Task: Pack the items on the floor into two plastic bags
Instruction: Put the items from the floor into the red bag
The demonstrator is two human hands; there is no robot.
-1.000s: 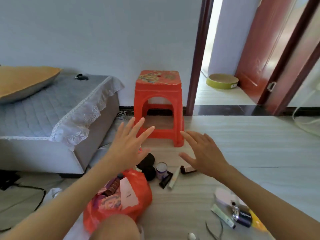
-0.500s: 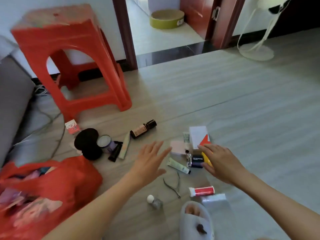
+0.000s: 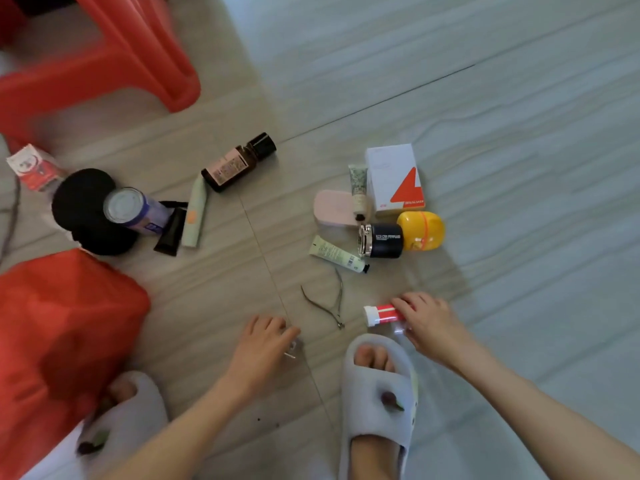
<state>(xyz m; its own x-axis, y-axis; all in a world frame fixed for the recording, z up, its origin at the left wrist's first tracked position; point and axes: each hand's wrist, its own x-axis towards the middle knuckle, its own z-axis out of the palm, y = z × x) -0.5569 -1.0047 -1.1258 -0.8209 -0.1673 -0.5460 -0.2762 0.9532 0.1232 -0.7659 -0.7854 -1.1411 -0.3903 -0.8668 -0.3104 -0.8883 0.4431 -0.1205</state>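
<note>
At far left on the floor, the red plastic bag [image 3: 65, 341] bulges beside your left slipper [image 3: 128, 420]; above it lie a black pad [image 3: 81, 195], a tin [image 3: 130, 209] and a brown bottle [image 3: 239, 161]. At centre, your left hand [image 3: 259, 351] curls its fingers over a small clear item [image 3: 292, 348], near the cuticle nippers [image 3: 329, 303]. At right, your right hand [image 3: 429, 323] pinches the red-and-white tube [image 3: 381, 315], below the navy jar [image 3: 382, 241], yellow case [image 3: 420, 231] and white box [image 3: 394, 180].
</note>
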